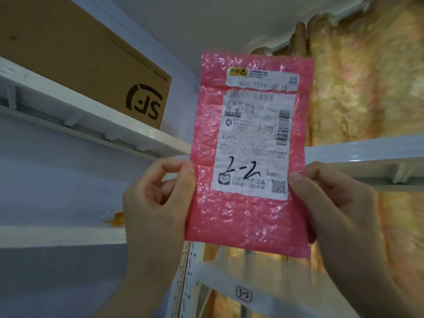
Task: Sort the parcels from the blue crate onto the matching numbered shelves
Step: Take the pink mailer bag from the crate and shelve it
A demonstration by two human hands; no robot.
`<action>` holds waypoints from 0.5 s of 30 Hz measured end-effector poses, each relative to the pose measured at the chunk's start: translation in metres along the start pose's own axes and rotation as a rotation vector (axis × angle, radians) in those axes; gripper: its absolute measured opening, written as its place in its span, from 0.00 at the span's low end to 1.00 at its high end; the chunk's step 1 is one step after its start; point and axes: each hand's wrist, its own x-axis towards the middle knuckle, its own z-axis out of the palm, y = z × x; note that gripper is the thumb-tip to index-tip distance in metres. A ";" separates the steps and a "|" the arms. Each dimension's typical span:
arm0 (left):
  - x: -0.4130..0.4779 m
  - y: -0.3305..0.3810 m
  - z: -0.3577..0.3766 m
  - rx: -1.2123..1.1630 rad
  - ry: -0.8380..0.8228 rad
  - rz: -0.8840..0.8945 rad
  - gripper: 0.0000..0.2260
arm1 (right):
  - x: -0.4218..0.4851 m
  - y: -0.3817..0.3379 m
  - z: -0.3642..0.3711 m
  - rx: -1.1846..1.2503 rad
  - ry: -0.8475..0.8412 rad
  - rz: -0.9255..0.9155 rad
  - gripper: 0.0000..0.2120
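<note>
Two risks are judged. The parcel (250, 154) is marked 2-2, yet the tag (244, 294) below the fingers (298, 180) reads 3-2, so a wrong shelf could be chosen. Only the lower side edges are pinched; most of the parcel stands above the fingers and could flop or slip. Left hand (156, 203): thumb and forefinger are closed on the left edge. Right hand (339, 203): thumb is pressed on the front, fingers curled behind.
</note>
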 end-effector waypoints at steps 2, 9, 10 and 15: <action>0.000 -0.019 0.003 -0.002 0.009 0.006 0.07 | 0.003 0.018 -0.001 -0.006 -0.031 -0.019 0.13; 0.024 -0.091 -0.001 0.034 0.036 -0.011 0.08 | 0.022 0.090 0.015 -0.162 -0.151 -0.045 0.18; 0.032 -0.103 -0.002 0.045 0.031 -0.002 0.08 | 0.025 0.100 0.019 -0.216 -0.158 -0.044 0.19; 0.065 -0.157 -0.001 0.022 -0.033 0.054 0.06 | 0.046 0.140 0.041 -0.327 -0.107 -0.021 0.18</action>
